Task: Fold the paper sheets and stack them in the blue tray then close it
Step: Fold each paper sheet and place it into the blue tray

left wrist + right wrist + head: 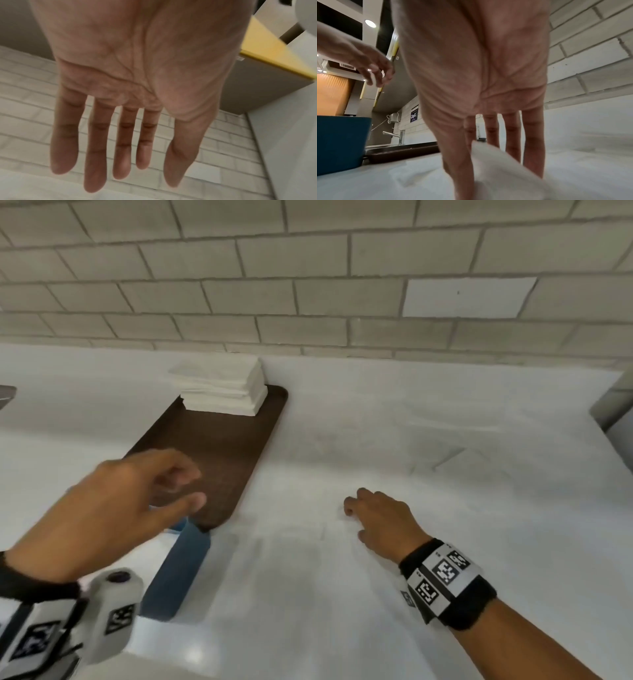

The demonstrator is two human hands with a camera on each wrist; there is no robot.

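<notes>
My right hand is down on the white counter, and its thumb and fingers pinch a raised fold of a white paper sheet. The sheet is hard to tell from the counter in the head view. My left hand hovers above the near end of a brown tray, fingers straight and holding nothing, as the left wrist view shows. The blue tray stands just in front of the brown tray, partly under my left hand; its wall shows left of my right hand. A stack of white paper sheets sits on the brown tray's far end.
A grey tiled wall backs the counter. A faucet and a sink lie beyond the brown tray to the left. A grey object stands at the counter's right edge. White countertop stretches right of the brown tray.
</notes>
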